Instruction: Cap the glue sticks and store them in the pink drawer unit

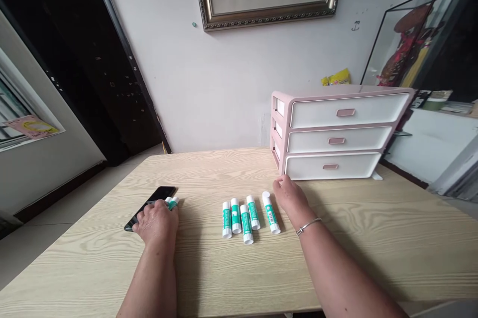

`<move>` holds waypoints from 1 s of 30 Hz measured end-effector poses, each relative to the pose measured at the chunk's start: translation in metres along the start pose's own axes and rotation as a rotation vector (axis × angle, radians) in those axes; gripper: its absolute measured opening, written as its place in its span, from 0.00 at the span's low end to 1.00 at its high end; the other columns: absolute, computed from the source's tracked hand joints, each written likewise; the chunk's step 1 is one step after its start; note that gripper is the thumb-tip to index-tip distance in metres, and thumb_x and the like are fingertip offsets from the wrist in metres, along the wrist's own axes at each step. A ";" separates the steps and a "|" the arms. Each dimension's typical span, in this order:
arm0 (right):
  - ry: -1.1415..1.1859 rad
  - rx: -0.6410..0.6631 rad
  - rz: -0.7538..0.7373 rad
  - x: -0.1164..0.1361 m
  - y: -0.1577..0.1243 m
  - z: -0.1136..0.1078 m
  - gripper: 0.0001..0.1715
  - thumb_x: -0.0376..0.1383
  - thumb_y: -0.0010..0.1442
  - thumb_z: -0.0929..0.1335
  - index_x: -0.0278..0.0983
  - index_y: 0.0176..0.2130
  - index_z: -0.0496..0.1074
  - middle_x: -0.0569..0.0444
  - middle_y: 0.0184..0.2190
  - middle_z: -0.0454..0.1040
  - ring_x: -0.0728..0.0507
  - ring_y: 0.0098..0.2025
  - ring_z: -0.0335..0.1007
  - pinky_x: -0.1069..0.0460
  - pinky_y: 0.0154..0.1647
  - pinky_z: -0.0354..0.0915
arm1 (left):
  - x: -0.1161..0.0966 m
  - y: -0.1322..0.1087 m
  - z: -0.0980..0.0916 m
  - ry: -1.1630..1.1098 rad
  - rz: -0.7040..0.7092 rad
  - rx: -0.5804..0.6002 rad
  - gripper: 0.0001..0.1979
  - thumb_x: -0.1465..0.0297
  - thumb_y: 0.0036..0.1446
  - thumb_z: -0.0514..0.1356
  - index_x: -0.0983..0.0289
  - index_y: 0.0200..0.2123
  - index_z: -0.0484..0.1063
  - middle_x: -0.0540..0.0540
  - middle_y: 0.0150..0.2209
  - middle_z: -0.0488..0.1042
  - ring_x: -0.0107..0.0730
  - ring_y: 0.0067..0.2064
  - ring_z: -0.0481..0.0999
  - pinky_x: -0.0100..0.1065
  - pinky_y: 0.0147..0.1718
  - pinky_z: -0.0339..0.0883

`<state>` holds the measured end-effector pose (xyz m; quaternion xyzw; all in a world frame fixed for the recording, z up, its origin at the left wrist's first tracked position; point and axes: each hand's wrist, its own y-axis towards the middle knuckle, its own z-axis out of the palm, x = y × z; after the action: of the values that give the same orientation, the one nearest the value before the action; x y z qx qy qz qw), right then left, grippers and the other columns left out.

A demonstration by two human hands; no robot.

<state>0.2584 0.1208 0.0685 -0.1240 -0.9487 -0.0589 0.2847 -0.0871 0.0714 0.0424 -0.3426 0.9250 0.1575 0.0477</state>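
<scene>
My left hand (157, 221) rests at the left of the table, fingers bent over a black phone (164, 192) lying flat. White ends and green labels of glue sticks (172, 203) poke out between its thumb and fingers; the hand covers the rest of them. Mid-table lie several white-and-green glue sticks (236, 216) close together. One more glue stick (271, 214) lies a little apart on their right. Beside that stick's cap end, my right hand (290, 196) is curled with its fingers closed; whatever they might hold is hidden. A bracelet circles the right wrist.
A pink and white three-drawer box (336, 141) stands at the table's back right, just behind my right hand. A yellow packet (336, 78) shows above it. The wooden table (231, 280) meets a wall bearing a framed picture (269, 21). A glass case (407, 44) is at far right.
</scene>
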 end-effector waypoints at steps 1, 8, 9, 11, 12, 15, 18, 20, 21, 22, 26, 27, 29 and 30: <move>-0.012 0.007 -0.013 -0.002 0.001 0.002 0.21 0.40 0.64 0.61 0.36 0.52 0.72 0.41 0.46 0.78 0.38 0.47 0.74 0.50 0.43 0.63 | 0.001 0.002 0.004 -0.010 0.003 -0.011 0.23 0.54 0.57 0.55 0.61 0.48 0.74 0.68 0.52 0.72 0.61 0.56 0.65 0.53 0.47 0.59; -0.029 0.077 -0.137 -0.013 0.007 0.019 0.22 0.37 0.62 0.64 0.37 0.55 0.70 0.43 0.51 0.75 0.38 0.52 0.71 0.50 0.46 0.62 | -0.020 -0.019 0.018 -0.283 0.371 -0.034 0.19 0.55 0.58 0.56 0.59 0.46 0.75 0.60 0.46 0.75 0.50 0.50 0.70 0.43 0.47 0.63; -0.027 0.091 -0.149 -0.014 0.008 0.021 0.21 0.36 0.62 0.64 0.36 0.54 0.70 0.43 0.51 0.75 0.38 0.52 0.71 0.50 0.46 0.62 | -0.026 -0.026 0.017 -0.329 0.434 0.016 0.18 0.55 0.59 0.55 0.59 0.44 0.76 0.59 0.44 0.76 0.46 0.48 0.72 0.41 0.46 0.64; -0.021 0.112 -0.171 -0.015 0.009 0.025 0.19 0.34 0.62 0.63 0.36 0.52 0.72 0.44 0.51 0.75 0.39 0.52 0.71 0.51 0.46 0.62 | -0.037 -0.039 0.016 -0.413 0.557 0.088 0.19 0.54 0.61 0.53 0.59 0.44 0.75 0.56 0.40 0.75 0.41 0.43 0.74 0.37 0.43 0.65; -0.019 0.120 -0.182 -0.015 0.009 0.027 0.18 0.34 0.62 0.63 0.36 0.51 0.73 0.44 0.51 0.75 0.40 0.52 0.71 0.51 0.47 0.62 | -0.042 -0.045 0.015 -0.437 0.600 0.118 0.19 0.54 0.61 0.53 0.59 0.44 0.75 0.56 0.40 0.75 0.39 0.42 0.74 0.36 0.42 0.65; -0.027 0.130 -0.218 -0.013 0.008 0.029 0.17 0.34 0.62 0.63 0.35 0.48 0.75 0.44 0.51 0.75 0.40 0.52 0.71 0.51 0.47 0.61 | -0.052 -0.057 0.012 -0.436 0.677 0.198 0.20 0.52 0.61 0.53 0.60 0.42 0.75 0.56 0.39 0.75 0.39 0.42 0.74 0.36 0.41 0.65; -0.047 0.129 -0.252 -0.011 0.005 0.030 0.17 0.36 0.64 0.62 0.36 0.46 0.75 0.44 0.48 0.76 0.40 0.50 0.72 0.50 0.45 0.61 | -0.057 -0.064 0.009 -0.407 0.691 0.258 0.19 0.53 0.60 0.55 0.61 0.40 0.75 0.58 0.40 0.75 0.41 0.44 0.74 0.36 0.41 0.63; -0.062 0.117 -0.267 -0.010 0.003 0.030 0.17 0.36 0.64 0.61 0.36 0.47 0.75 0.43 0.47 0.76 0.39 0.48 0.72 0.50 0.44 0.61 | -0.059 -0.066 0.007 -0.398 0.688 0.291 0.19 0.53 0.59 0.55 0.61 0.37 0.76 0.57 0.39 0.76 0.41 0.43 0.74 0.36 0.41 0.63; -0.074 0.108 -0.269 -0.010 0.003 0.030 0.18 0.37 0.65 0.60 0.36 0.47 0.75 0.43 0.47 0.76 0.38 0.48 0.72 0.49 0.44 0.61 | -0.060 -0.067 0.006 -0.396 0.687 0.304 0.18 0.53 0.59 0.56 0.61 0.35 0.76 0.57 0.38 0.76 0.40 0.43 0.74 0.35 0.40 0.62; -0.089 0.096 -0.267 -0.010 0.002 0.030 0.18 0.38 0.65 0.60 0.36 0.48 0.74 0.42 0.47 0.76 0.38 0.48 0.72 0.49 0.44 0.61 | -0.061 -0.068 0.005 -0.397 0.685 0.315 0.16 0.55 0.58 0.57 0.61 0.34 0.76 0.56 0.37 0.76 0.39 0.43 0.74 0.35 0.40 0.62; -0.149 0.006 -0.253 -0.005 -0.002 0.024 0.19 0.39 0.65 0.60 0.34 0.47 0.75 0.39 0.45 0.77 0.36 0.49 0.72 0.47 0.46 0.61 | -0.065 -0.072 -0.003 -0.394 0.615 0.335 0.08 0.64 0.52 0.60 0.61 0.30 0.75 0.55 0.35 0.76 0.37 0.40 0.74 0.32 0.36 0.60; -0.146 -0.025 -0.257 -0.002 -0.004 0.021 0.19 0.39 0.65 0.60 0.33 0.47 0.75 0.39 0.45 0.77 0.36 0.49 0.71 0.47 0.47 0.60 | -0.066 -0.072 -0.006 -0.394 0.583 0.345 0.07 0.65 0.51 0.60 0.61 0.30 0.75 0.55 0.34 0.77 0.36 0.38 0.74 0.32 0.34 0.59; -0.088 -0.087 -0.281 0.005 -0.011 0.013 0.18 0.38 0.66 0.60 0.34 0.46 0.75 0.40 0.45 0.77 0.38 0.50 0.71 0.49 0.48 0.60 | -0.066 -0.073 -0.011 -0.405 0.518 0.352 0.07 0.66 0.52 0.59 0.61 0.31 0.75 0.54 0.32 0.77 0.34 0.34 0.74 0.32 0.32 0.58; -0.031 -0.115 -0.301 0.009 -0.015 0.009 0.18 0.37 0.66 0.60 0.35 0.46 0.75 0.42 0.45 0.77 0.40 0.49 0.71 0.50 0.48 0.60 | -0.065 -0.072 -0.012 -0.419 0.496 0.342 0.07 0.66 0.53 0.59 0.61 0.33 0.75 0.53 0.31 0.77 0.34 0.34 0.74 0.32 0.32 0.58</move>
<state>0.2418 0.1096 0.0654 0.0026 -0.9560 -0.1531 0.2503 0.0099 0.0561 0.0479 -0.0550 0.9631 0.0740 0.2530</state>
